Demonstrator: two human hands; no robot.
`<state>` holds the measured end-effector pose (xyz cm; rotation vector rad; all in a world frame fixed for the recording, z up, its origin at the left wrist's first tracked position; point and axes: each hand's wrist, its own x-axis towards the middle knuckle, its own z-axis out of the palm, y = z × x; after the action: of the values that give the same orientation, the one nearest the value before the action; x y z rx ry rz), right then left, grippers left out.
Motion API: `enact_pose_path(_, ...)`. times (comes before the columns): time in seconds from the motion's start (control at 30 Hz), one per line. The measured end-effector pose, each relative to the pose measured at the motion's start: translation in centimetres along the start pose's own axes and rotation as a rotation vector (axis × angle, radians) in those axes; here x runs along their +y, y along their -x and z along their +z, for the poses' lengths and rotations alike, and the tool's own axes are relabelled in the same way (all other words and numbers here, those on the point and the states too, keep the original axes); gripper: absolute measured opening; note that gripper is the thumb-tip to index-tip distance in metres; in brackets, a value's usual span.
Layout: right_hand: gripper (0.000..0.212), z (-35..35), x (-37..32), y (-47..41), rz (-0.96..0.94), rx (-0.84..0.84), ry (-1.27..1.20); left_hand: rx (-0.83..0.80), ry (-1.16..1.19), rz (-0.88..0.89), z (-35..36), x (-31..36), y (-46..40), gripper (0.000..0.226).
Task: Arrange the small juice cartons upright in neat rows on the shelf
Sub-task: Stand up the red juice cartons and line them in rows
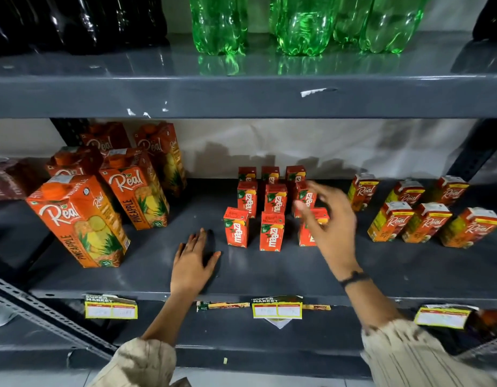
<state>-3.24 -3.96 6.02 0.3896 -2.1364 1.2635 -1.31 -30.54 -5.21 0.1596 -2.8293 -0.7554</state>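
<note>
Several small red Maaza juice cartons (271, 230) stand upright in three rows on the dark grey shelf (158, 263). My right hand (328, 224) hovers, blurred, in front of the right column, fingers spread, covering most of the front right carton (321, 214). It holds nothing that I can see. My left hand (194, 261) rests flat on the shelf, left of the front left carton (236, 231), fingers apart and empty.
Tall Real pineapple cartons (82, 222) stand at the left. Several small Real cartons (426, 222) stand in rows at the right. An upper shelf (241, 96) carries green bottles (303, 23) and dark ones. Price tags (276, 308) hang on the shelf's front edge.
</note>
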Motion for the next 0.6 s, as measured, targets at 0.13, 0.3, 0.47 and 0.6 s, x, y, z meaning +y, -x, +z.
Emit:
enact_pose_path(0.13,0.054,-3.6,5.8,3.8,0.433,0.115,-0.381,-0.002,0.451,-0.109,-1.0,0.0,-0.9,0.092)
enact_pose_path(0.3,0.084,-3.6,10.1,2.6,0.667,-0.329,-0.244,-0.195,0.724,-0.124,-0.9,2.4,-3.9,0.101)
enact_pose_path(0.47,0.065,-0.9,9.4,0.4,0.594,-0.534,-0.038,-0.331,0.637,-0.174,0.0,4.0,-6.0,0.099)
enact_pose_path(0.6,0.064,1.8,8.7,0.9,0.53,-0.616,0.029,-0.411,0.569,-0.18,1.2,5.7,-6.0,0.075)
